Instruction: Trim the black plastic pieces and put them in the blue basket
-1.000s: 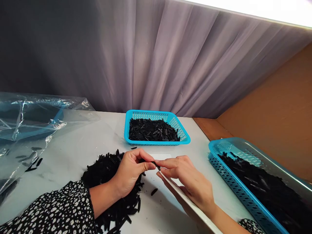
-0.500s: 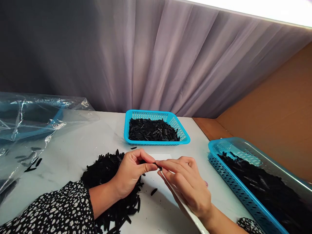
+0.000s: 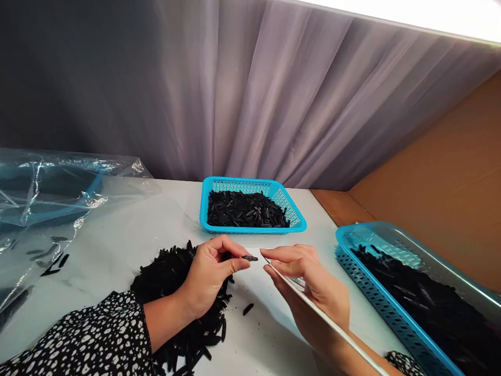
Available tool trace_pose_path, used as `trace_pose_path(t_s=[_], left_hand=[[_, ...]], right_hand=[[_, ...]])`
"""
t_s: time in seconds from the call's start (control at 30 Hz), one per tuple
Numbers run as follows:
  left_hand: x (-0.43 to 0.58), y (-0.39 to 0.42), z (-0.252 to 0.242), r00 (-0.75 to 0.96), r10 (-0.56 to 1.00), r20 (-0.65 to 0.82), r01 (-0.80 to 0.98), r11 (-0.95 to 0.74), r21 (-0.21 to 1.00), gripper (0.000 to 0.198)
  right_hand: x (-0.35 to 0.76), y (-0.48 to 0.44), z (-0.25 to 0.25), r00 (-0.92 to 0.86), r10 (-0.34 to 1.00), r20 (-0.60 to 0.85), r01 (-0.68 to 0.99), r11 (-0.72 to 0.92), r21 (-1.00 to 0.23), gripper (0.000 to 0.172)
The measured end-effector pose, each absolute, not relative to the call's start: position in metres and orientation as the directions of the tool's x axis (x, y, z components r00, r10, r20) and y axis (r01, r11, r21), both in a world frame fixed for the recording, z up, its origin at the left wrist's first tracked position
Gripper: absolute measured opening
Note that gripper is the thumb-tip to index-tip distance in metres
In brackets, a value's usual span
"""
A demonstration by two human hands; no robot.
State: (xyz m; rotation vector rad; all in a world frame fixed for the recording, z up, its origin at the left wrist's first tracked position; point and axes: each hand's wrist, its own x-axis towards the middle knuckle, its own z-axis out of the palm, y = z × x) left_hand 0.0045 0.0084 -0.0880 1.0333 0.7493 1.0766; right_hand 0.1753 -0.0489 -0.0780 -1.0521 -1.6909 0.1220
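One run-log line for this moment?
left hand: pinching black piece | right hand: holding slim white item | hands: apart | black pile: near left hand

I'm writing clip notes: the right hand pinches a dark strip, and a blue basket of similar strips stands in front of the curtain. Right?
Not quite: the head view shows the left hand pinching the dark strip, not the right hand. The blue basket of similar strips does stand in front of the curtain.

Left sleeve [image 3: 90,339] and right sleeve [image 3: 405,362] in black-and-white print
Loose and black, scattered with irregular white spots, many dark-centred, the left ends in a cuff [image 3: 140,325]; the right, barely in frame, seems to match
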Motion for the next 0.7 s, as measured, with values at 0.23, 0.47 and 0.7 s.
trace_pose_path(t_s=[0.23,0.47,0.7], left_hand=[[0.0045,0.0081,-0.0857,0.308,0.951,0.003,-0.324,0.102,0.94,0.017],[0.0041,0.0077,-0.087,0.3,0.953,-0.027,-0.304,0.123,0.945,0.018],[0.005,0.0073,-0.0808,0.404,0.91,-0.098,-0.383,0.265,0.885,0.032]], right_hand=[[0.1762,-0.0491,-0.0768,-0.14,0.648,0.749,0.581,0.666,-0.467,0.018],[0.175,-0.0458,-0.0788,-0.152,0.594,0.79,0.602,0.69,-0.402,0.014],[0.1727,-0.0454,-0.0778,-0.188,0.6,0.778,0.578,0.708,-0.406,0.014]])
